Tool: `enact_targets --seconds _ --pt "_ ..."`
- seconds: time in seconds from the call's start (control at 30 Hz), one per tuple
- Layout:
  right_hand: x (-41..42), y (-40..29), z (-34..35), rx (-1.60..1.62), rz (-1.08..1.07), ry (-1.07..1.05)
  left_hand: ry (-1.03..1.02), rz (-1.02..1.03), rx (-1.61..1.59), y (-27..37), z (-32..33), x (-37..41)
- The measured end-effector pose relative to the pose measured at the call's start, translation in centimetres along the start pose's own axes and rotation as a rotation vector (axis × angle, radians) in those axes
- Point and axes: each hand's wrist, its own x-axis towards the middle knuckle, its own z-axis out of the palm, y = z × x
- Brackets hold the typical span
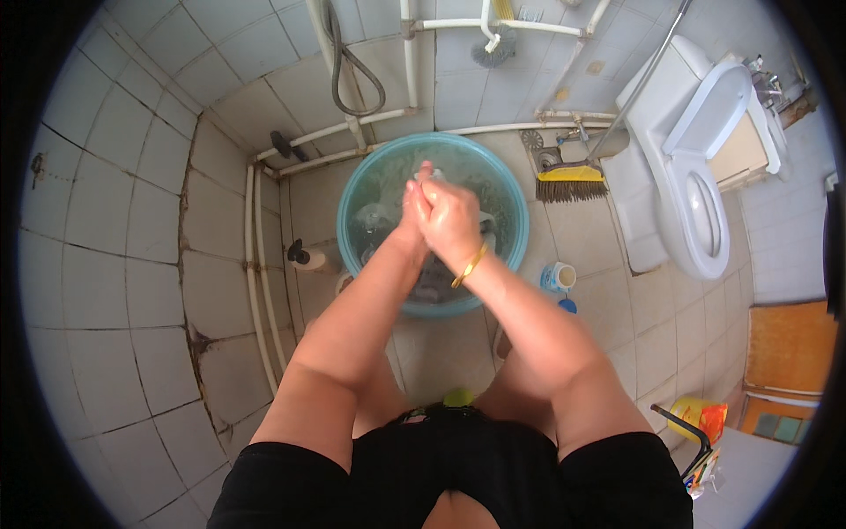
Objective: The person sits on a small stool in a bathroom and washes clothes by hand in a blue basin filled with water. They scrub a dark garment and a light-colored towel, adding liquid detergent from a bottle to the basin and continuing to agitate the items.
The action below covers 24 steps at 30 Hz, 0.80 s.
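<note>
A round blue plastic basin stands on the tiled floor before me, filled with cloudy water and soaked cloth. Above its middle, my left hand and my right hand are pressed together, the right one with curled fingers over the left. A bit of whitish material shows at the fingertips, but whether either hand grips it is hidden. A gold-coloured bangle circles my right wrist. Grey and white cloth lies in the water below the hands.
Left of the basin stands a pump bottle; to its right are an open tub and a blue lid. A yellow broom rests near the floor drain, beside a white toilet. White pipes run along the left and back walls.
</note>
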Motion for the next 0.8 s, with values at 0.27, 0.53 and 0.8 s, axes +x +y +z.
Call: enact_targets --seconds 0.27,0.53,0.8 --pt "-0.7 0.8 0.2 -0.022 0.156 0.083 0.034 0.008 0.192 2.1 2.8 -2.1" --pt "1.2 3.7 -0.1 0.275 0.338 0.16 0.001 0.132 0.276 0.5 4.0 -2.3" --pt "2.7 5.5 -2.0 -0.011 0.387 0.053 -0.024 0.009 0.114 -0.2 5.3 -3.5"
